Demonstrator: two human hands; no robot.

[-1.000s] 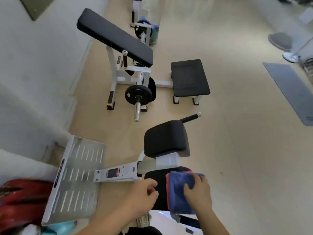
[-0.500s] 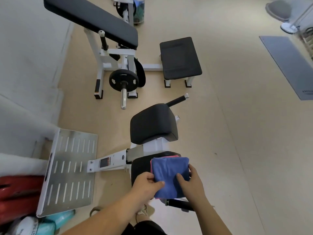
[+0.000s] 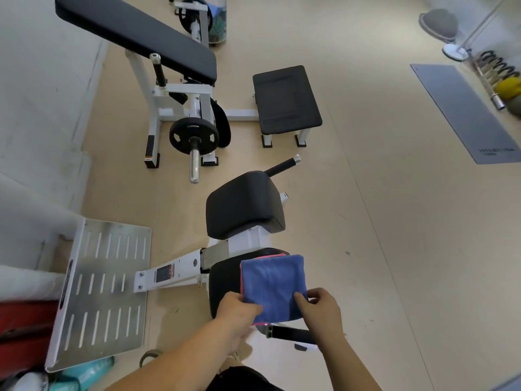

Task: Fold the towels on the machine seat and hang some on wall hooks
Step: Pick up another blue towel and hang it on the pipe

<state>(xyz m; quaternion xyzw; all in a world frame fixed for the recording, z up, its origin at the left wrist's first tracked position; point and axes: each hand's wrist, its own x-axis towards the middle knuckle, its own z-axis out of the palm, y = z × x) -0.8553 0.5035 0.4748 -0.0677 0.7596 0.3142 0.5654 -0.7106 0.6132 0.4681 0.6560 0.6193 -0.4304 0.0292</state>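
Beige gym floor (image 3: 366, 221) surrounds the machine. No wall hooks are in view.

**Hands**
- Left hand (image 3: 239, 309): fingers curled over the near-left corner of the blue towel (image 3: 273, 280), pinching it.
- Right hand (image 3: 318, 309): thumb on top and fingers curled at the near-right corner, gripping the same towel.

**Towels**
- The blue towel is folded square and lies flat on the seat (image 3: 222, 280).
- It sits on a pink towel (image 3: 270, 255), which shows only as a thin rim at the 9 and 12 o'clock edges.

**Change**
- One second ago the right hand covered the blue towel from above, the left hand was beside it, and the towel sat askew.
- Half a second ago both hands had moved to the near edge.
- The blue towel now lies nearly in line with the pink one.

**Assessment**
- This fold appears finished, and the step in hand is squaring the stack.
- Hanging on the hooks is not yet begun.

**Surroundings**
- From the seat, a handle (image 3: 290, 333) lies at 6 o'clock.
- The back pad (image 3: 242, 204) is at 12 o'clock.
- The footplate (image 3: 104, 286) is at 9 o'clock.
- A bench (image 3: 135, 32) stands well beyond at 11 o'clock.
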